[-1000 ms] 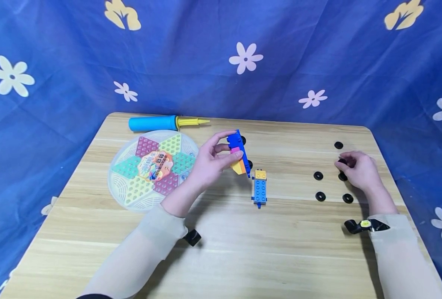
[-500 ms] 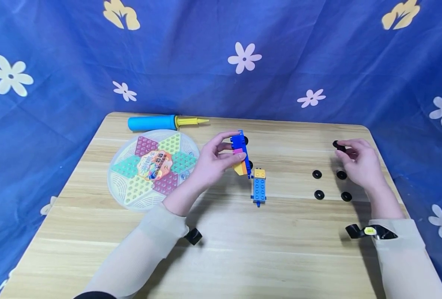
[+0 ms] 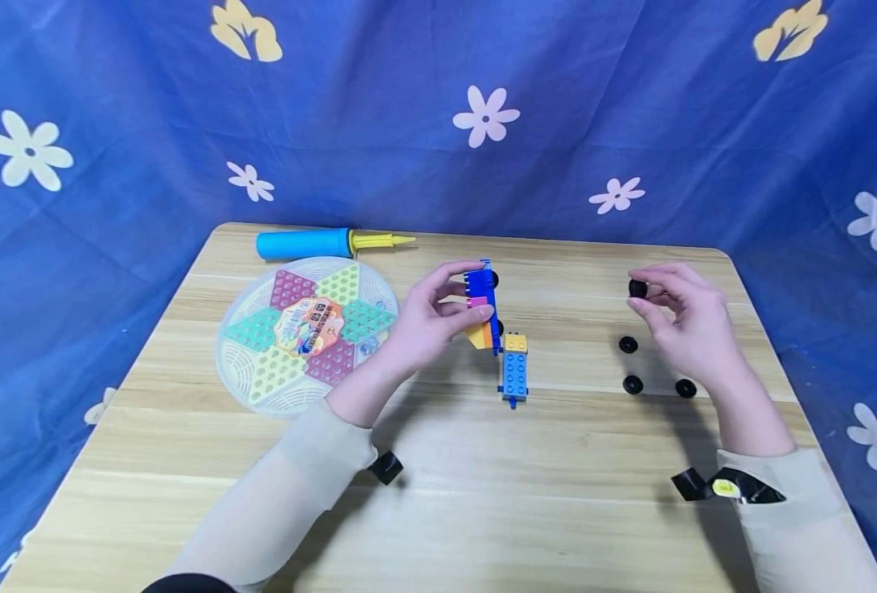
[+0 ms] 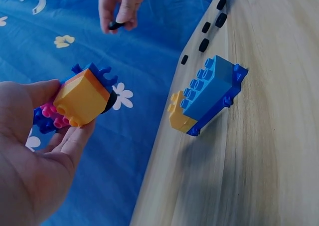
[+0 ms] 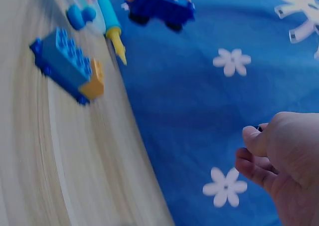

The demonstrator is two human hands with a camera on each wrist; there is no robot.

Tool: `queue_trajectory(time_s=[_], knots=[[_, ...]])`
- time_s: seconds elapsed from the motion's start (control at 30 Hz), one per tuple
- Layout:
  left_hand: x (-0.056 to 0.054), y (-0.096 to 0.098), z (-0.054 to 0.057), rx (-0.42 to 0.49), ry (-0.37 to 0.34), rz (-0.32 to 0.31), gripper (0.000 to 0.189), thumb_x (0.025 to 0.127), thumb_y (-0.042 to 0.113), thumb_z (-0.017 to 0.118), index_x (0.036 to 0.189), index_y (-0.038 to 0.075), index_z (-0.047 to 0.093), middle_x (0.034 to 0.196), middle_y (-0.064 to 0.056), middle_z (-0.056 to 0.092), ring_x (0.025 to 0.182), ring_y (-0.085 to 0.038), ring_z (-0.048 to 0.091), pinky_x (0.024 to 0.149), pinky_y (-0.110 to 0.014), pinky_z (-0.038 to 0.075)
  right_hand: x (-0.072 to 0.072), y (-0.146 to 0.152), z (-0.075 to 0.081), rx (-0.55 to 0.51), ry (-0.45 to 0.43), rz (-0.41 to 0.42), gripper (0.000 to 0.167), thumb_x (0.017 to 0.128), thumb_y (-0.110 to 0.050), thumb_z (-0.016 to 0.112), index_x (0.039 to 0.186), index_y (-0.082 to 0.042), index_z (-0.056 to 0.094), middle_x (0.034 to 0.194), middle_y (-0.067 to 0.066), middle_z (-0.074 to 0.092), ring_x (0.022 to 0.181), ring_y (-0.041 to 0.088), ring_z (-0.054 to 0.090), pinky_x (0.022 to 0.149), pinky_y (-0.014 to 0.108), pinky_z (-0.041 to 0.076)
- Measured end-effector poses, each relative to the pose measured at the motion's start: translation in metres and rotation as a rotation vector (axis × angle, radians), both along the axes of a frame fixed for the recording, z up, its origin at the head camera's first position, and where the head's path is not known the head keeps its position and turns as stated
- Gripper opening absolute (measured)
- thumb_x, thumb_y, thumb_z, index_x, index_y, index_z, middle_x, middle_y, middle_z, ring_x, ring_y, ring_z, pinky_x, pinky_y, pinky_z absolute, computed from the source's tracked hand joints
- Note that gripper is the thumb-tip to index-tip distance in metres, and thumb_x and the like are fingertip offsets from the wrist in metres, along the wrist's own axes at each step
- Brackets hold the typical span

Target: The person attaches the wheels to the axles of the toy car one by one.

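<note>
My left hand (image 3: 434,317) grips a blue, pink and yellow toy brick car (image 3: 482,309), turned on end with black wheels on its right side. In the left wrist view the car's yellow block (image 4: 79,100) faces the camera, between thumb and fingers. My right hand (image 3: 686,317) pinches a black toy wheel (image 3: 637,288) above the table; the right wrist view mostly hides this wheel. A second brick car (image 3: 515,375), blue with a yellow end and no wheels fitted, stands just below the held car. Several loose black wheels (image 4: 204,45) lie on the table, some hidden by my right hand in the head view.
A round Chinese checkers board (image 3: 234,371) lies on the left of the table (image 3: 542,511). Behind it is a blue hand pump (image 3: 305,244) with a yellow nozzle. A blue flowered cloth (image 3: 379,165) hangs along the table's back edge.
My right hand has moved back and then left, carrying a wheel away from the loose ones. The car in my left hand has shifted slightly right.
</note>
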State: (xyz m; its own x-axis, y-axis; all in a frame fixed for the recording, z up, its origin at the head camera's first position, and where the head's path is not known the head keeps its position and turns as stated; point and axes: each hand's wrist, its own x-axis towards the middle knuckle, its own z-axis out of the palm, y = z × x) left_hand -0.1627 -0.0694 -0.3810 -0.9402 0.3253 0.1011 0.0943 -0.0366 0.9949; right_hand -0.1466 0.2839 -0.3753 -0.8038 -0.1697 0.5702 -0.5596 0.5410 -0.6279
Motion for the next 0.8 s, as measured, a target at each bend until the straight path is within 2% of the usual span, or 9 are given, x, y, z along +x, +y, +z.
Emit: queue_trajectory(time_s=[0.2, 0.57, 0.8], knots=[[0.002, 0.002, 0.002, -0.019, -0.004, -0.010, 0.056, 0.097, 0.005, 0.079, 0.146, 0.024, 0.061, 0.121, -0.015, 0.068, 0.097, -0.031, 0.076, 0.077, -0.035, 0.063, 0.010, -0.022, 0.006, -0.009, 0.023, 0.086, 0.041, 0.082, 0.023, 0.078, 0.119, 0.008, 0.074, 0.112, 0.015, 0.070, 0.089, 0.010, 0.064, 0.085, 0.014, 0.055], [0.003, 0.005, 0.004, -0.003, -0.004, -0.031, 0.055, 0.097, 0.005, 0.078, 0.146, 0.024, 0.061, 0.123, -0.016, 0.065, 0.097, -0.032, 0.075, 0.079, -0.037, 0.064, 0.023, -0.057, 0.011, 0.033, 0.064, 0.155, 0.042, 0.080, 0.017, 0.084, 0.119, 0.002, 0.076, 0.113, 0.009, 0.072, 0.085, 0.017, 0.068, 0.087, 0.016, 0.055], [0.004, 0.009, 0.006, -0.022, -0.001, -0.038, 0.055, 0.098, 0.005, 0.077, 0.147, 0.023, 0.061, 0.122, -0.016, 0.065, 0.094, -0.031, 0.075, 0.073, -0.033, 0.062, 0.029, -0.076, 0.013, 0.021, 0.054, 0.209, 0.041, 0.081, 0.010, 0.087, 0.119, -0.002, 0.077, 0.111, 0.004, 0.072, 0.086, 0.014, 0.068, 0.085, 0.019, 0.057]])
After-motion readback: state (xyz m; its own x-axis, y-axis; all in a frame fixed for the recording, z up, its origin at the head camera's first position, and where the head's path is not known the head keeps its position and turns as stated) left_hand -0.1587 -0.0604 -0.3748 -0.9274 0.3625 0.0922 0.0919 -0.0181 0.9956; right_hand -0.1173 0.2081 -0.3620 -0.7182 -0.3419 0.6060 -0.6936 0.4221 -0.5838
